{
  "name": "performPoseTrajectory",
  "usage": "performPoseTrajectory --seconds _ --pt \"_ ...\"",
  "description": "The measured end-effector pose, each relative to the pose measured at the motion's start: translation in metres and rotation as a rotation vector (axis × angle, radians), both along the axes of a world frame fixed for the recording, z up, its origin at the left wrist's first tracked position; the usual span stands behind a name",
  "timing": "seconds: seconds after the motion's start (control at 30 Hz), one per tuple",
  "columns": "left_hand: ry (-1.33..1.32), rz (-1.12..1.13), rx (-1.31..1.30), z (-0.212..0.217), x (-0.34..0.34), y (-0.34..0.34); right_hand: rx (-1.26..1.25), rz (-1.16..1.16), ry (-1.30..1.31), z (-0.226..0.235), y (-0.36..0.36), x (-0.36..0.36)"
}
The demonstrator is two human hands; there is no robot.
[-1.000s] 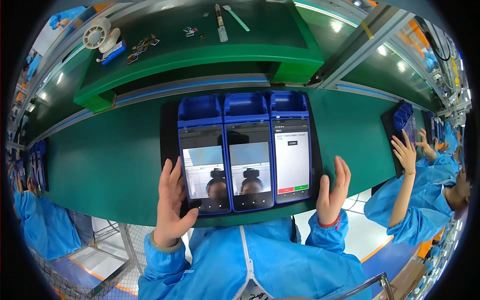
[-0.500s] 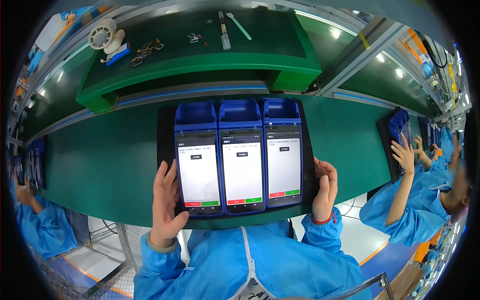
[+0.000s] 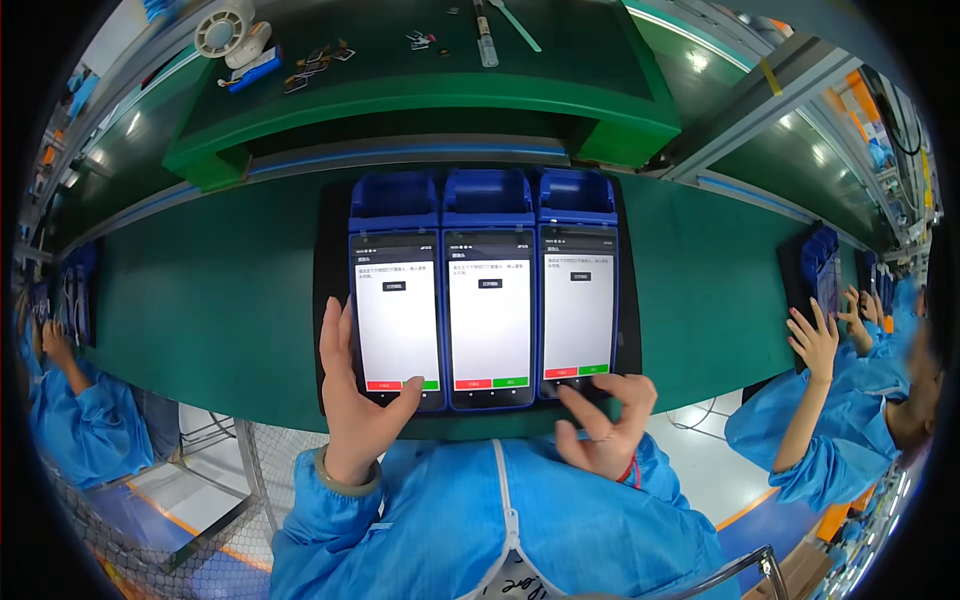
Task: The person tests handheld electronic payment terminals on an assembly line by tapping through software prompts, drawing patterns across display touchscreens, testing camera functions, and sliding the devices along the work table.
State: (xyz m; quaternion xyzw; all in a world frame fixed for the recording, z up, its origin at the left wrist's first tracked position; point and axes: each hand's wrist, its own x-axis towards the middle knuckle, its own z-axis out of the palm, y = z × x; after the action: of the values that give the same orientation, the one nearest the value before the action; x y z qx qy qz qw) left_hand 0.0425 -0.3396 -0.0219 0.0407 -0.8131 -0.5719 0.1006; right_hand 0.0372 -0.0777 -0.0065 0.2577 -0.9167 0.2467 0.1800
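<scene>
On the dark tray that lies across the green conveyor bench, three blue handheld terminals stand side by side with their long axes running away from the person, printer heads far, lit white screens near. The left terminal, middle terminal and right terminal touch or nearly touch flank to flank. Each screen shows a red and a green button along its near edge, just ahead of the fingers.

The left hand lies flat along the outer left flank of the left terminal, fingers held together and pointing up its length, thumb bent across to the lower screen corner near the green button. The right hand sits at the near end of the right terminal, fingers loosely curled and slightly spread, with the fingertips over its bottom edge by the buttons; whether a tip actually presses the glass I cannot tell. Neither hand grips anything.

The middle terminal lies between the two hands, about equally near to both. A co-worker's hand rests on another tray to the right.
</scene>
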Motion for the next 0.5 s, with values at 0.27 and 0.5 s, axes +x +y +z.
performPoseTrajectory --seconds 0.27,0.5 --pt "0.061 -0.034 0.053 -0.002 -0.001 -0.003 0.084 -0.005 -0.012 0.004 -0.029 -0.006" --pt "0.069 -0.013 0.139 -0.005 0.005 -0.008 -0.079 -0.188 0.043 -0.012 0.017 -0.002"
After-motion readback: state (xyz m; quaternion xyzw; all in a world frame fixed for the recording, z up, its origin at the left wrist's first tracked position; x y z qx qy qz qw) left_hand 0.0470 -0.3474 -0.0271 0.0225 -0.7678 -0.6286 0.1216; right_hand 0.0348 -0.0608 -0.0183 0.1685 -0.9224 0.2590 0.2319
